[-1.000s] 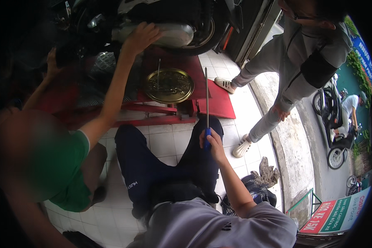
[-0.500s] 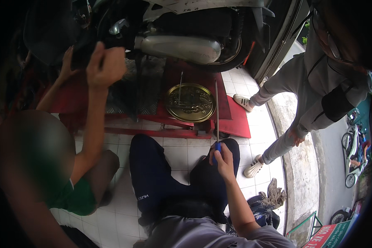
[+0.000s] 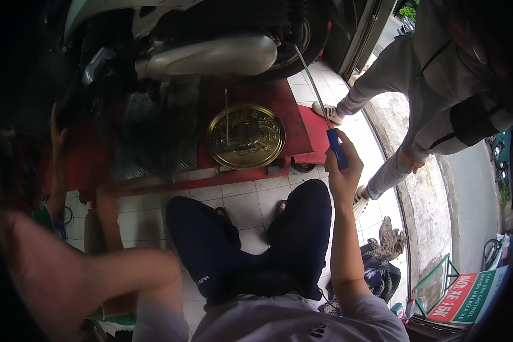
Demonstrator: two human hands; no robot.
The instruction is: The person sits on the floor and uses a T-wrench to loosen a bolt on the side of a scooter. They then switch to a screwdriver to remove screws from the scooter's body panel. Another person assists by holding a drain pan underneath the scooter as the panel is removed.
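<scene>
My right hand [image 3: 345, 170] is closed round the blue handle of a long screwdriver [image 3: 318, 94]. Its thin shaft points up and to the left; the tip overlaps the scooter's rear wheel [image 3: 303, 50], and I cannot tell whether they touch. At the far left, my left hand [image 3: 31, 251] is smeared by motion near the view's edge, with its forearm bent across the lower left. On the red lift platform [image 3: 211, 94] stands a round gold embossed tray [image 3: 268, 149], and a thin metal rod [image 3: 227, 117] shows over it.
A scooter with a silver exhaust cover [image 3: 211, 57] stands on the platform. A co-worker's arm [image 3: 57, 137] reaches in at left. A person in grey [image 3: 393, 74] stands at right. Dark cloth [image 3: 379, 265] lies on the white tiles, and a red-and-green sign [image 3: 467, 296] stands lower right.
My right hand has risen to the right, and the screwdriver now slants left instead of standing nearly straight. The co-worker's raised fist has dropped from the platform. My view has shifted.
</scene>
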